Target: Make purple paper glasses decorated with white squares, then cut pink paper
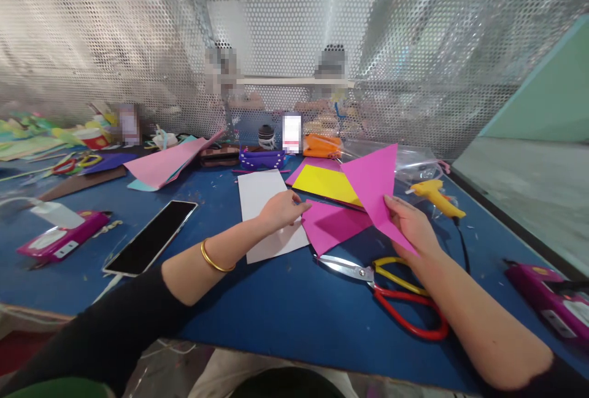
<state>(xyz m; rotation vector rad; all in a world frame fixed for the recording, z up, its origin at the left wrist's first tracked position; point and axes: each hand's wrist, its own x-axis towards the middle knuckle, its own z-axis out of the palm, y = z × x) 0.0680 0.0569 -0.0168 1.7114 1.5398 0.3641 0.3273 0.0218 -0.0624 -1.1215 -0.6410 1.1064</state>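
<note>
My right hand [411, 223] grips a pink sheet of paper [375, 180] by its lower right side, thumb on the near face, holding it tilted up off the table. My left hand [281, 209] is over a white sheet [257, 192], fingers loosely bent and apart. Its fingertips are beside the left corner of another pink sheet [334, 223] lying flat; whether they touch it I cannot tell. Behind lies a yellow sheet [322, 183], partly covered by the raised paper. Large scissors [365, 273] with one yellow and one red handle rest below, partly behind my right forearm.
A yellow glue gun [437, 197] lies at right with its cord trailing forward. Magenta power strips [69, 235] sit at both sides. A phone [151, 237] lies at left. Further back are folded pink paper [172, 162], a purple case [262, 159] and a perforated metal screen [294, 24].
</note>
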